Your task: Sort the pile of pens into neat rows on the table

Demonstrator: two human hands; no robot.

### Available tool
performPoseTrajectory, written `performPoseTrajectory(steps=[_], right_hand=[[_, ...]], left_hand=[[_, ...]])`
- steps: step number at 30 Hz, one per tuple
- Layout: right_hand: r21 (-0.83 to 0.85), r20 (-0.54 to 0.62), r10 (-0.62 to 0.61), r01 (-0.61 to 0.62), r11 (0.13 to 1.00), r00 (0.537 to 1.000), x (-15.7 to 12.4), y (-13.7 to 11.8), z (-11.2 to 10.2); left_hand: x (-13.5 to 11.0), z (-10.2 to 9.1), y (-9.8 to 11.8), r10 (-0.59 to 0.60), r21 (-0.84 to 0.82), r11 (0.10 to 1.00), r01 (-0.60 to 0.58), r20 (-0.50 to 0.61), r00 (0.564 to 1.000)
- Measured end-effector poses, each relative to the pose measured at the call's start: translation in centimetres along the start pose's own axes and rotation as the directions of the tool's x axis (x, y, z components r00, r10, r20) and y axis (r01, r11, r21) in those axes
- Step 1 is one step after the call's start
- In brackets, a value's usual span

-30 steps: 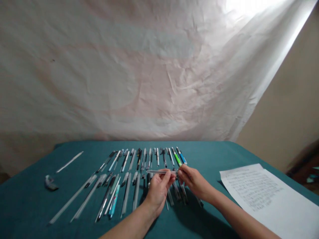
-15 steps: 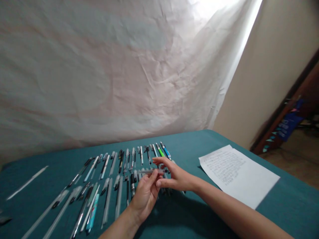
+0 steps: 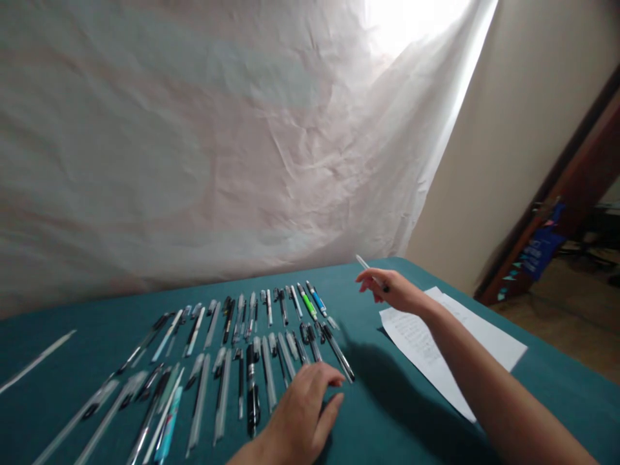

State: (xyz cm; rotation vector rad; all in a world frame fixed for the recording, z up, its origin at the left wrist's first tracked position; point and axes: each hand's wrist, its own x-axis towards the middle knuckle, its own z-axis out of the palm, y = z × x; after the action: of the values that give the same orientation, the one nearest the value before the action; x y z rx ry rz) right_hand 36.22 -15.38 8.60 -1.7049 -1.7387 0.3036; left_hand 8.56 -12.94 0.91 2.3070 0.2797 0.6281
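Observation:
My right hand point(image 3: 394, 289) is lifted above the teal table point(image 3: 387, 413), near the written sheet of paper point(image 3: 450, 342), and holds a slim clear pen point(image 3: 371, 270) with its white end pointing up and left. My left hand point(image 3: 303, 413) rests palm down on the cloth, fingers spread, its fingertips just below the near row of pens point(image 3: 261, 371). A far row of pens point(image 3: 242, 316) lies behind, ending on the right with a green pen point(image 3: 307, 301) and a blue pen point(image 3: 317, 298).
A loose white stick point(image 3: 36, 361) lies at the far left. A crumpled white sheet point(image 3: 194, 142) hangs behind the table. A beige wall and a dark doorway point(image 3: 571, 194) with a blue object stand on the right.
Both hands were together on one clear pen over the rows. Now my right hand has carried the pen up and right toward the paper, and my left hand has dropped flat onto the table.

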Motion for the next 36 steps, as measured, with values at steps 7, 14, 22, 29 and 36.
performPoseTrajectory(steps=[7, 14, 22, 29, 36], right_hand=[[-0.126, 0.23, 0.337, -0.316, 0.941, 0.913, -3.0, 9.8, -1.9], [-0.177, 0.17, 0.271, -0.241, 0.954, 0.947, -2.8, 11.7, -0.7], [-0.198, 0.093, 0.181, -0.16, 0.967, 0.979, 2.2, 10.2, 2.0], [-0.181, 0.091, 0.181, -0.163, 0.97, 0.979, 3.6, 10.2, 4.5], [-0.018, 0.012, 0.186, -0.186, 0.982, 0.982, 2.3, 9.2, 3.0]], left_hand=[[0.1, -0.3, 0.1, 0.046, 0.121, 0.991, -0.055, 0.074, 0.996], [-0.1, -0.2, 0.2, 0.06, 0.128, 0.989, -0.071, 0.085, 0.995], [0.2, -0.3, 0.2, 0.09, 0.157, 0.981, -0.109, 0.126, 0.988], [0.2, -0.3, 0.1, 0.11, 0.183, 0.973, -0.139, 0.157, 0.981], [0.2, -0.1, 0.1, 0.095, 0.206, 0.97, -0.13, 0.171, 0.981]])
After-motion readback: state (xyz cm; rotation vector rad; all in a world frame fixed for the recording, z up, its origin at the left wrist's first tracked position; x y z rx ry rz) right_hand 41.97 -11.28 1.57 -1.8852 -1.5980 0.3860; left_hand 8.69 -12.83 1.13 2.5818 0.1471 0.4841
